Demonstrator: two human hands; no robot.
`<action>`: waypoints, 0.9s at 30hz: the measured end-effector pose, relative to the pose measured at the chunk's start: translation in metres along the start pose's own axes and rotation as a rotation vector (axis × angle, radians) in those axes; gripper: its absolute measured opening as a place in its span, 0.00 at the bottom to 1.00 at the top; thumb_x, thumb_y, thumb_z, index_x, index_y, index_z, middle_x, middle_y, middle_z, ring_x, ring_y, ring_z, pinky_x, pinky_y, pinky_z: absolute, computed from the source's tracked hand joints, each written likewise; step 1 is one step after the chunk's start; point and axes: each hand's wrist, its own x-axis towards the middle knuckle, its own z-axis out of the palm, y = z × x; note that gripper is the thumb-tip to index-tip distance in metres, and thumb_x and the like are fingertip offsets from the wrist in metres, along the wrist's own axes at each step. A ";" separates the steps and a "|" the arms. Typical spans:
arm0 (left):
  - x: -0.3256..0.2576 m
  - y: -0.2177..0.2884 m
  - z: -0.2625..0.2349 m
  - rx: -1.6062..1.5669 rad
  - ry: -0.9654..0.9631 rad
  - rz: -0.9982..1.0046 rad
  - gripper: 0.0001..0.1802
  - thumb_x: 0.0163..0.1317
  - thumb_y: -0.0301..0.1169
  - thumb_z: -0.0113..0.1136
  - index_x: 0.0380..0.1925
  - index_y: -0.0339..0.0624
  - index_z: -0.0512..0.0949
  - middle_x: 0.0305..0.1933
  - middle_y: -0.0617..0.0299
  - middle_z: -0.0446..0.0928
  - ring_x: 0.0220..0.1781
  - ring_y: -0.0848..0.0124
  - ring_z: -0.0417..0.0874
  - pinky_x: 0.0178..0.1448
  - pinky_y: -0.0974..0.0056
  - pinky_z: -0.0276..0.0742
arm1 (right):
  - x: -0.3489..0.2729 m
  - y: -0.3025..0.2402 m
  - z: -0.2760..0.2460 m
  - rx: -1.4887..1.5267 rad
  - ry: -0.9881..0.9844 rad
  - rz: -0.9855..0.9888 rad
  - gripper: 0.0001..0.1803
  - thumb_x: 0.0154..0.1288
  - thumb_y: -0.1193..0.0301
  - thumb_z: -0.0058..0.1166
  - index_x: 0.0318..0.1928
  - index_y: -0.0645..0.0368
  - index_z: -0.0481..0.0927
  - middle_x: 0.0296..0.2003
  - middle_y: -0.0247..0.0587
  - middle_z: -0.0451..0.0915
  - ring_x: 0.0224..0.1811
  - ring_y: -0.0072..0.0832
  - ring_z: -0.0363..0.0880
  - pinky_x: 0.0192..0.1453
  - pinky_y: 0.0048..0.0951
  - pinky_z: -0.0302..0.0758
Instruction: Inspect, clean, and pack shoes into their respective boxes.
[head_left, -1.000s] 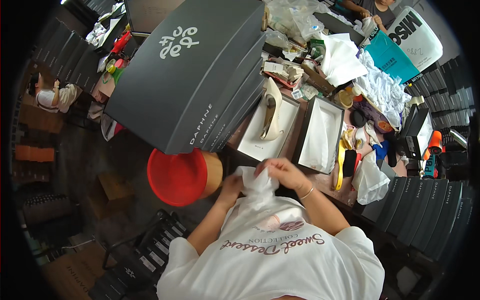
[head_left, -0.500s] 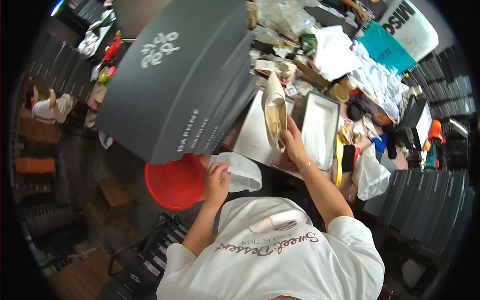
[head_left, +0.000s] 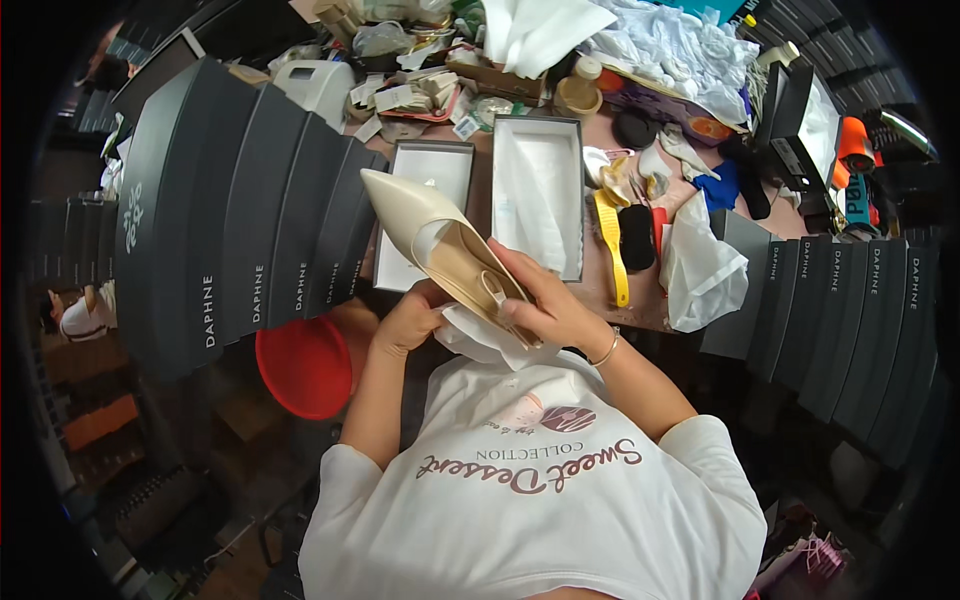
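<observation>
My right hand (head_left: 545, 300) grips a cream pointed-toe shoe (head_left: 415, 225) near its heel end, with the thumb laid over the strap. The toe points to the far left, and the inside of the shoe faces up. My left hand (head_left: 408, 318) is closed on a soft white wrapping sheet (head_left: 478, 332), which bunches beneath the heel end of the shoe. Part of the sheet and the left fingertips are hidden by the shoe. Beyond my hands lie two open shoebox parts: a white-lined one (head_left: 392, 262) partly behind the shoe, and another (head_left: 560, 200) with white paper in it.
Tall stacks of dark grey shoeboxes (head_left: 225, 200) stand left, with more shoeboxes (head_left: 830, 320) right. A red basin (head_left: 305, 368) is below the left stack. A yellow-handled brush (head_left: 608, 250), crumpled white paper (head_left: 705, 265) and clutter cover the table's right and back.
My right hand has brought the shoe from over the boxes toward my body and turned its toe left. The sheet in my left hand now meets the shoe. My view has shifted too.
</observation>
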 end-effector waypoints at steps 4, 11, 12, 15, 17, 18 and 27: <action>0.018 -0.005 0.025 0.063 0.023 -0.007 0.24 0.57 0.21 0.62 0.55 0.34 0.72 0.53 0.59 0.77 0.53 0.72 0.77 0.59 0.67 0.72 | -0.016 -0.011 -0.019 -0.298 0.030 0.063 0.49 0.54 0.65 0.59 0.70 0.69 0.46 0.62 0.65 0.58 0.64 0.57 0.61 0.65 0.42 0.65; 0.050 0.047 0.039 0.410 0.097 0.074 0.15 0.62 0.19 0.52 0.49 0.32 0.78 0.42 0.63 0.81 0.44 0.78 0.78 0.48 0.74 0.73 | -0.035 0.002 -0.032 -0.482 0.366 0.030 0.50 0.47 0.68 0.57 0.71 0.63 0.47 0.61 0.65 0.60 0.61 0.57 0.64 0.64 0.43 0.65; 0.052 0.065 0.041 0.342 0.146 0.152 0.15 0.61 0.20 0.54 0.48 0.33 0.79 0.39 0.65 0.81 0.40 0.81 0.78 0.44 0.74 0.74 | -0.038 0.006 -0.046 -0.439 0.355 0.082 0.50 0.48 0.68 0.57 0.71 0.62 0.49 0.61 0.59 0.63 0.60 0.50 0.68 0.64 0.39 0.65; 0.067 0.095 0.034 0.644 0.307 0.415 0.14 0.57 0.22 0.58 0.44 0.35 0.80 0.36 0.57 0.82 0.37 0.69 0.82 0.42 0.67 0.76 | -0.055 0.004 -0.070 0.279 0.471 0.267 0.45 0.51 0.64 0.61 0.68 0.65 0.56 0.59 0.48 0.69 0.59 0.34 0.70 0.63 0.32 0.67; 0.078 0.119 0.046 1.069 0.505 0.670 0.13 0.54 0.23 0.59 0.42 0.36 0.81 0.35 0.51 0.82 0.37 0.60 0.84 0.42 0.63 0.77 | -0.076 -0.013 -0.084 0.385 0.397 0.264 0.45 0.50 0.60 0.65 0.65 0.68 0.60 0.56 0.46 0.73 0.57 0.30 0.73 0.60 0.31 0.70; 0.082 0.124 0.044 1.098 0.513 0.689 0.13 0.54 0.23 0.59 0.41 0.37 0.81 0.36 0.49 0.81 0.37 0.57 0.83 0.42 0.62 0.77 | -0.082 -0.036 -0.090 0.505 0.311 0.238 0.46 0.49 0.59 0.67 0.64 0.70 0.61 0.54 0.47 0.74 0.55 0.32 0.75 0.59 0.32 0.71; 0.062 0.131 0.091 0.926 0.078 0.632 0.18 0.53 0.15 0.56 0.45 0.37 0.81 0.40 0.56 0.82 0.40 0.72 0.81 0.43 0.68 0.75 | -0.051 -0.051 -0.073 0.911 -0.059 0.259 0.40 0.57 0.58 0.58 0.64 0.70 0.60 0.51 0.53 0.75 0.51 0.40 0.79 0.55 0.38 0.76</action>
